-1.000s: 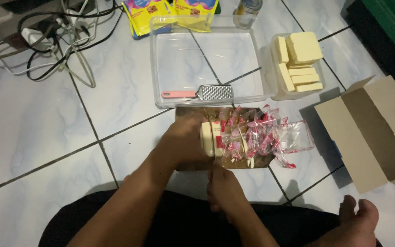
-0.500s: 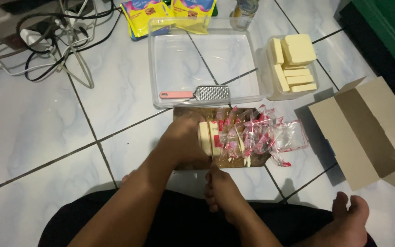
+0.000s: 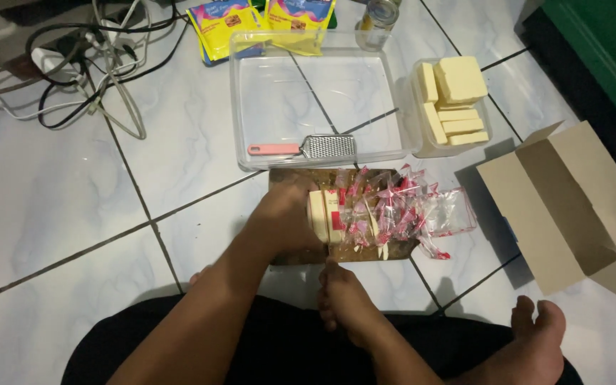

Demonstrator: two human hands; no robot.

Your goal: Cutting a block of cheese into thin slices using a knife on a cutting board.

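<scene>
My left hand (image 3: 286, 224) is closed around the pale cheese block (image 3: 324, 217) on the wooden board (image 3: 283, 178) near the clear tray (image 3: 251, 93), my right hand (image 3: 347, 303), grip unclear, works its near edge, so I pin it firmly, fingers clear.

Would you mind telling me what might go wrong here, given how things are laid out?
The left hand holds the pale block close to the right hand, so a slip could nick fingers. Loose wrappers crowd the cutting board and could get mixed in. The board sits on the floor by bare feet.
</scene>
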